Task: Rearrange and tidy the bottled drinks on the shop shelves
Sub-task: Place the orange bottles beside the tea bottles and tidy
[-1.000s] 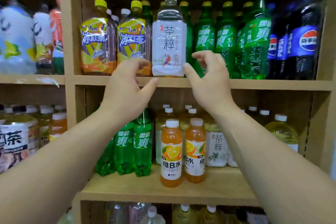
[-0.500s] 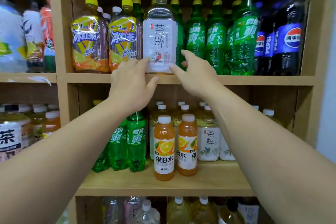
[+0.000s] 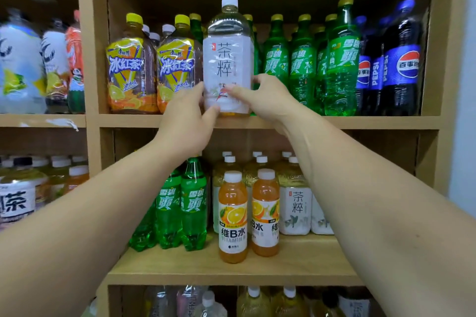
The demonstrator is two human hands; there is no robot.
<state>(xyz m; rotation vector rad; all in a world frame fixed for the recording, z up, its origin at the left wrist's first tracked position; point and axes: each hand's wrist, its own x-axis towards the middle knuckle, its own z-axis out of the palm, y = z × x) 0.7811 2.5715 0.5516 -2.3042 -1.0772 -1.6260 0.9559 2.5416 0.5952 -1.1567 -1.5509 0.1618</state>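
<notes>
A tall tea bottle with a white label and white cap [image 3: 228,59] stands upright at the front of the upper shelf [image 3: 360,121], between yellow-capped iced tea bottles [image 3: 152,69] and green soda bottles [image 3: 304,64]. My left hand [image 3: 189,121] grips the bottle's lower left side, thumb under its base edge. Across from it, my right hand [image 3: 260,96] holds the lower right side, fingers lying over the label. Both forearms reach up from the bottom corners.
Dark cola bottles [image 3: 394,67] fill the upper shelf's right end. On the lower shelf [image 3: 296,265] stand small green sodas [image 3: 185,203], two orange vitamin drinks [image 3: 247,216] and small white-label teas [image 3: 295,208]. A wooden upright [image 3: 90,64] separates the left bay of bottles.
Both hands moved in from beside the white-label tea bottle and closed on its lower sides. The bottle remains upright on the shelf.
</notes>
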